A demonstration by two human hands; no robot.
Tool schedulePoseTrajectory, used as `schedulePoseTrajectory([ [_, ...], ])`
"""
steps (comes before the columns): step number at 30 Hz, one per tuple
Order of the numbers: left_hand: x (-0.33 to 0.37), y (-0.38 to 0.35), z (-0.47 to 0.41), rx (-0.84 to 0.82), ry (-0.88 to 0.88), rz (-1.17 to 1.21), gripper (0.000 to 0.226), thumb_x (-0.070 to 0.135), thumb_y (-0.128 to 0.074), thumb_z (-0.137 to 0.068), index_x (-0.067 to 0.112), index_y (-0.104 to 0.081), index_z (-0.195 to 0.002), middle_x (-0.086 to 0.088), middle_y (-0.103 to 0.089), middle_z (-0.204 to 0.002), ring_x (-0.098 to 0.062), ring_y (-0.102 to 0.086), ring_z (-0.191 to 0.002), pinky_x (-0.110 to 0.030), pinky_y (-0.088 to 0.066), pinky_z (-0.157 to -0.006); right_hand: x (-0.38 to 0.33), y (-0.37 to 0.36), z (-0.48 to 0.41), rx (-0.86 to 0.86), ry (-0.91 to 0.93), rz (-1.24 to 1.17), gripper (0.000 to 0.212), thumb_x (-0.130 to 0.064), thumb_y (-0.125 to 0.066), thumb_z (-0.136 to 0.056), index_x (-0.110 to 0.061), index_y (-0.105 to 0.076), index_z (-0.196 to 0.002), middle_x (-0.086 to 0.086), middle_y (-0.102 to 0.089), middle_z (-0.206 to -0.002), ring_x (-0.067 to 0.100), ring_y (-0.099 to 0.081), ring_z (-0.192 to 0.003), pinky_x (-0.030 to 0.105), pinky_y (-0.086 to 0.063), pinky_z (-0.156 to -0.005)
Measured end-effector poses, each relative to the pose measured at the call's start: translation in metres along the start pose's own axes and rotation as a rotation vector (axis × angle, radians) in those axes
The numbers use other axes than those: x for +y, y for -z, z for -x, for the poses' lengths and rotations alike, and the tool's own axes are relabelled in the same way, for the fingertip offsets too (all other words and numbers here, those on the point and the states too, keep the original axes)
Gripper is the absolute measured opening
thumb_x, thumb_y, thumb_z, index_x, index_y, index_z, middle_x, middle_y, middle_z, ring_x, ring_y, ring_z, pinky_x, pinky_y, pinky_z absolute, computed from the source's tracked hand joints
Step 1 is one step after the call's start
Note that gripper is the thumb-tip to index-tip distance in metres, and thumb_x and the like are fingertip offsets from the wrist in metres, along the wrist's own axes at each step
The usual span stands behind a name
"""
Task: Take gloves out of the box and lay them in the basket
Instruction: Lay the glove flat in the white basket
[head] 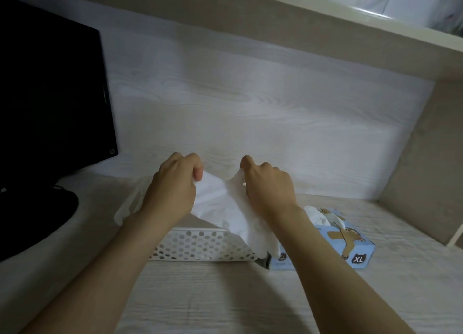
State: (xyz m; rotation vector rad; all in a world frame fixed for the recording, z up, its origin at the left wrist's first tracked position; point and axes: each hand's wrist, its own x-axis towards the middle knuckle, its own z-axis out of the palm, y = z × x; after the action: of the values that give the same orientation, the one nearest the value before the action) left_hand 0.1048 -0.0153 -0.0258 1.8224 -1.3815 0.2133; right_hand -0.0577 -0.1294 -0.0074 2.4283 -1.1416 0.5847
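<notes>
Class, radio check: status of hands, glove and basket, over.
Left hand, right hand pinch thin white glove above white perforated plastic basket. Pale blue cardboard box right of basket. Nothing blocking.

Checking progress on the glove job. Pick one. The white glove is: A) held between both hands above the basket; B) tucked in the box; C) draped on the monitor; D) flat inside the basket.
A: the left hand and right hand each pinch the glove, which hangs over the basket.
</notes>
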Motion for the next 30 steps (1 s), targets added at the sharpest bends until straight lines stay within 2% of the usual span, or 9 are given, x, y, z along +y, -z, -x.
schedulePoseTrajectory([
  [4, -0.012, 0.0, -0.005, -0.05, 0.105, -0.124, 0.029, -0.011, -0.044, -0.091, 0.011, -0.062, -0.095, -0.004, -0.05, -0.103, -0.03, -0.059, -0.091, -0.041, -0.051, -0.078, -0.006, -0.005, -0.023, -0.012, 0.101, 0.019, 0.027, -0.001, -0.045, -0.097, -0.014, -0.046, -0.121, 0.002, -0.035, -0.07, 0.026, -0.036, -0.055, 0.038, -0.034, -0.06],
  [6, -0.021, 0.0, -0.008, -0.076, 0.131, -0.203, 0.018, -0.006, -0.049, -0.096, 0.008, -0.056, -0.086, -0.008, -0.05, -0.101, -0.033, -0.061, -0.092, -0.042, -0.05, -0.077, -0.013, -0.012, -0.036, -0.014, 0.156, -0.035, 0.021, -0.007, -0.046, -0.102, -0.015, -0.049, -0.121, 0.003, -0.043, -0.074, 0.03, -0.046, -0.06, 0.038, -0.037, -0.06],
  [12, -0.039, 0.005, -0.006, -0.12, 0.142, -0.242, 0.039, 0.02, -0.057, -0.099, 0.01, -0.04, -0.065, -0.008, -0.047, -0.083, -0.03, -0.056, -0.075, -0.037, -0.045, -0.064, -0.032, -0.032, -0.052, -0.175, 0.303, -0.179, 0.016, -0.027, -0.042, -0.111, -0.02, -0.052, -0.121, 0.012, -0.062, -0.093, 0.04, -0.062, -0.079, 0.041, -0.045, -0.066],
  [16, -0.039, 0.008, -0.002, -0.323, 0.192, -0.437, 0.035, 0.017, -0.064, -0.099, 0.019, -0.039, -0.074, -0.006, -0.05, -0.098, -0.028, -0.059, -0.087, -0.036, -0.049, -0.071, -0.037, -0.033, -0.052, -0.211, 0.318, -0.165, 0.024, -0.04, -0.048, -0.11, -0.022, -0.055, -0.124, 0.011, -0.065, -0.102, 0.035, -0.065, -0.088, 0.038, -0.043, -0.07],
  [20, -0.033, 0.009, 0.0, -0.422, 0.23, -0.553, 0.035, 0.002, -0.056, -0.098, 0.02, -0.034, -0.078, -0.007, -0.053, -0.114, -0.029, -0.061, -0.108, -0.036, -0.05, -0.082, -0.034, -0.03, -0.052, -0.171, 0.239, -0.183, 0.019, -0.038, -0.06, -0.1, -0.026, -0.066, -0.113, 0.006, -0.064, -0.103, 0.031, -0.064, -0.093, 0.036, -0.043, -0.073],
  [23, -0.026, 0.012, 0.0, -0.478, 0.238, -0.599, 0.025, -0.002, -0.053, -0.097, 0.018, -0.039, -0.093, -0.011, -0.046, -0.128, -0.031, -0.055, -0.118, -0.038, -0.049, -0.086, -0.029, -0.029, -0.05, -0.188, 0.212, -0.152, 0.015, -0.037, -0.069, -0.095, -0.027, -0.069, -0.106, 0.005, -0.065, -0.106, 0.029, -0.065, -0.098, 0.036, -0.044, -0.074],
  [26, -0.021, 0.014, -0.002, -0.429, 0.141, -0.691, 0.024, -0.006, -0.053, -0.094, 0.016, -0.052, -0.103, -0.011, -0.037, -0.131, -0.031, -0.041, -0.126, -0.035, -0.043, -0.087, -0.028, -0.031, -0.047, -0.171, 0.216, -0.166, 0.019, -0.036, -0.066, -0.099, -0.028, -0.066, -0.116, 0.004, -0.067, -0.107, 0.03, -0.066, -0.1, 0.036, -0.043, -0.074],
  [28, -0.025, 0.011, -0.005, -0.359, 0.022, -0.668, 0.035, -0.01, -0.057, -0.091, 0.016, -0.066, -0.112, -0.007, -0.039, -0.127, -0.028, -0.04, -0.124, -0.032, -0.043, -0.092, -0.03, -0.028, -0.043, -0.144, 0.262, -0.254, 0.026, -0.033, -0.062, -0.097, -0.033, -0.061, -0.123, -0.002, -0.068, -0.095, 0.028, -0.066, -0.096, 0.036, -0.047, -0.074],
  [30, -0.028, 0.009, -0.006, -0.375, 0.037, -0.513, 0.036, -0.007, -0.063, -0.092, 0.019, -0.072, -0.113, -0.003, -0.046, -0.123, -0.023, -0.05, -0.118, -0.028, -0.046, -0.091, -0.034, -0.019, -0.037, -0.278, 0.325, -0.396, 0.041, -0.038, -0.068, -0.095, -0.035, -0.056, -0.134, -0.013, -0.06, -0.083, 0.022, -0.063, -0.09, 0.034, -0.05, -0.078],
])
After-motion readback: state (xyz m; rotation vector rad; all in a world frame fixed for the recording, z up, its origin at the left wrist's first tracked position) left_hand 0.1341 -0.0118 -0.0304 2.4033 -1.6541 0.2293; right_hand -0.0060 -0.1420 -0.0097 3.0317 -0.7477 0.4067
